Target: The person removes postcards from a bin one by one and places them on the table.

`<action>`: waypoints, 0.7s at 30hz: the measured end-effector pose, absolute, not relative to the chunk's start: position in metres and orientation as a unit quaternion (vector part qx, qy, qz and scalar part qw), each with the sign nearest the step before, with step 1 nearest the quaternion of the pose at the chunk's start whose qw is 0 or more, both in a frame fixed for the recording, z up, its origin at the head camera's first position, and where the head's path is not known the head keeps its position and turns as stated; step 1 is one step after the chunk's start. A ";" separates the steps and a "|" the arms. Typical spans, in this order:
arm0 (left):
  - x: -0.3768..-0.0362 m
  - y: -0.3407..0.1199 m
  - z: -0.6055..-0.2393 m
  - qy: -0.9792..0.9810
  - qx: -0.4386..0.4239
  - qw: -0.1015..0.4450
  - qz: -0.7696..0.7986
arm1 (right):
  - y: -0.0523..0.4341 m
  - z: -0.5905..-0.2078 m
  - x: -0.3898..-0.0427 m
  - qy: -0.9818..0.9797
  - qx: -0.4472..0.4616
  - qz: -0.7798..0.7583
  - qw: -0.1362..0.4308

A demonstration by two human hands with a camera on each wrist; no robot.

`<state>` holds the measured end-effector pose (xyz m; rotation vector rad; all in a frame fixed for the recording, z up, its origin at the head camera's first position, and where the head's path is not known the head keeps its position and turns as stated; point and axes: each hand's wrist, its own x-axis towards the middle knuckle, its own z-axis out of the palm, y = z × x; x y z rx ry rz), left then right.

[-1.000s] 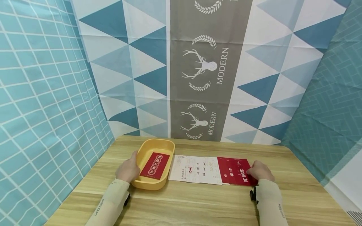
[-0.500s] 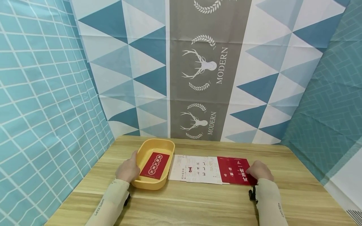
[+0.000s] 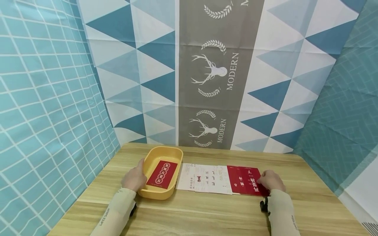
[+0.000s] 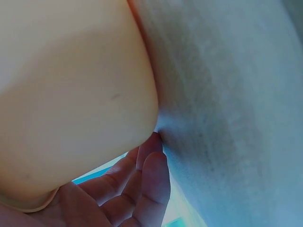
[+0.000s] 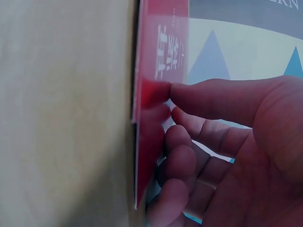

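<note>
Nothing has shifted: left hand (image 3: pixel 134 178) cups the yellow tray (image 3: pixel 153 156), right hand (image 3: pixel 271 180) fingertips pinch the red card (image 3: pixel 245 180).

A staged recording booth: a wooden table (image 3: pixel 206 209) hemmed in by hung patterned cloth backdrops (image 3: pixel 215 72).

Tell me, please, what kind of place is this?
Probably a small staged recording booth, not a lived-in room. Patterned cloth backdrops hang on three sides of a wooden table, which carries only a yellow tray and a row of red and white cards.
</note>
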<state>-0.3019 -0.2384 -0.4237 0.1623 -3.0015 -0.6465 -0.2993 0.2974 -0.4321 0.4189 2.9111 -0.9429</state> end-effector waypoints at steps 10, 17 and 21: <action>-0.302 -0.238 -0.423 -0.977 0.049 0.033 -0.207 | 0.291 -0.418 -0.296 0.937 0.127 -0.323 0.032; -0.300 -0.238 -0.423 -0.976 0.049 0.038 -0.207 | 0.251 -0.387 -0.294 0.951 0.047 -0.306 -0.017; -0.298 -0.239 -0.422 -0.976 0.044 0.044 -0.208 | 0.197 -0.363 -0.288 0.953 -0.042 -0.293 -0.062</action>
